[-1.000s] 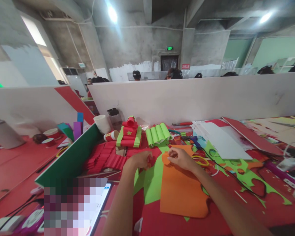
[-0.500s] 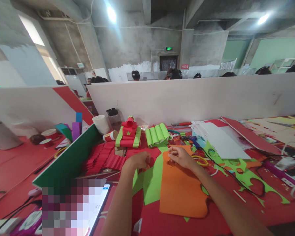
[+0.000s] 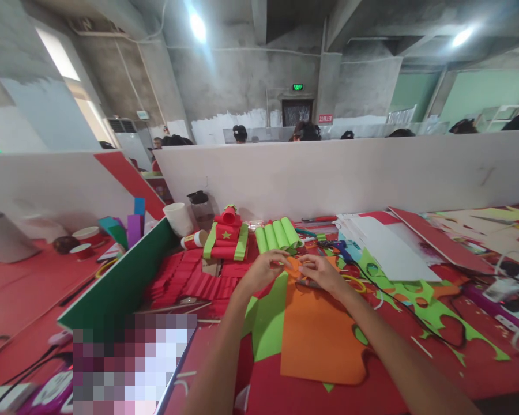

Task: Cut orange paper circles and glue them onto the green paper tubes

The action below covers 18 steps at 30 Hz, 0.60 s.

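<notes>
An orange foam sheet (image 3: 318,334) lies on the red table in front of me. My left hand (image 3: 263,270) and my right hand (image 3: 320,272) meet at its far edge. Both pinch the sheet's top edge, fingers closed on it. A lime green sheet (image 3: 270,323) lies partly under the orange one, to its left. Just beyond my hands stand several green paper rolls (image 3: 279,235) and a red and green paper tank model (image 3: 227,236).
Folded red paper strips (image 3: 185,279) lie left of my hands beside a green board (image 3: 121,279). A white paper cup (image 3: 178,218) and a dark bottle (image 3: 201,206) stand by the white partition (image 3: 350,173). White sheets (image 3: 384,245), green scraps and cables lie right. A tablet is near left.
My left hand has moved up and right from the red paper to the orange sheet's top edge, meeting my right hand, which shifted slightly further away.
</notes>
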Each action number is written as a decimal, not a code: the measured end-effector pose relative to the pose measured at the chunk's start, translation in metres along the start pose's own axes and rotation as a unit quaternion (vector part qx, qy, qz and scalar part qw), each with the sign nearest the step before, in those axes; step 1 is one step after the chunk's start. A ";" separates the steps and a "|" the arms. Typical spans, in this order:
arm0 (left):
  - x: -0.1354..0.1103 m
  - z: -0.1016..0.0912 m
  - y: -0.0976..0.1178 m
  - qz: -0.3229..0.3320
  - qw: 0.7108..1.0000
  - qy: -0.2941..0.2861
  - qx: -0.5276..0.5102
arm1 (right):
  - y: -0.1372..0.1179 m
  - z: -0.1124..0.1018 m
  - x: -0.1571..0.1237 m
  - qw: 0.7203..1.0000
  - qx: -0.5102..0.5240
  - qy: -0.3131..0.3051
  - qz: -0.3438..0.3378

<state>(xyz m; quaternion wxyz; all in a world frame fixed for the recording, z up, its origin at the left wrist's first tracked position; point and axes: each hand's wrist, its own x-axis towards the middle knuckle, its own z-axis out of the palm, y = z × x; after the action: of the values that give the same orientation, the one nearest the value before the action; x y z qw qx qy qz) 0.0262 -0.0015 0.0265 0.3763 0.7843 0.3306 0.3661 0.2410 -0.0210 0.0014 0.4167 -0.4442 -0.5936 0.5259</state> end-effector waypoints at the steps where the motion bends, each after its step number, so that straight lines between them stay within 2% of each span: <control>1: 0.000 0.002 -0.001 -0.007 1.000 -0.002 -0.007 | -0.002 -0.001 0.000 1.000 -0.002 0.002 -0.006; 6: 0.001 0.010 0.004 -0.035 0.999 0.000 -0.020 | -0.001 -0.004 0.002 0.999 -0.015 0.015 -0.048; 13: 0.005 0.021 -0.001 -0.071 0.991 0.075 -0.082 | 0.008 -0.004 0.006 0.998 -0.013 0.030 -0.044; 18: 0.006 0.025 -0.002 -0.093 0.988 0.076 -0.098 | 0.012 -0.006 0.009 0.998 -0.027 0.033 -0.052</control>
<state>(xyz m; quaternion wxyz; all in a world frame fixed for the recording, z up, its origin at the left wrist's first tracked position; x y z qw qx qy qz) 0.0497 -0.0045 0.0157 0.4572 0.6798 0.3919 0.4185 0.2457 -0.0101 -0.0092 0.4502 -0.4411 -0.6162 0.4723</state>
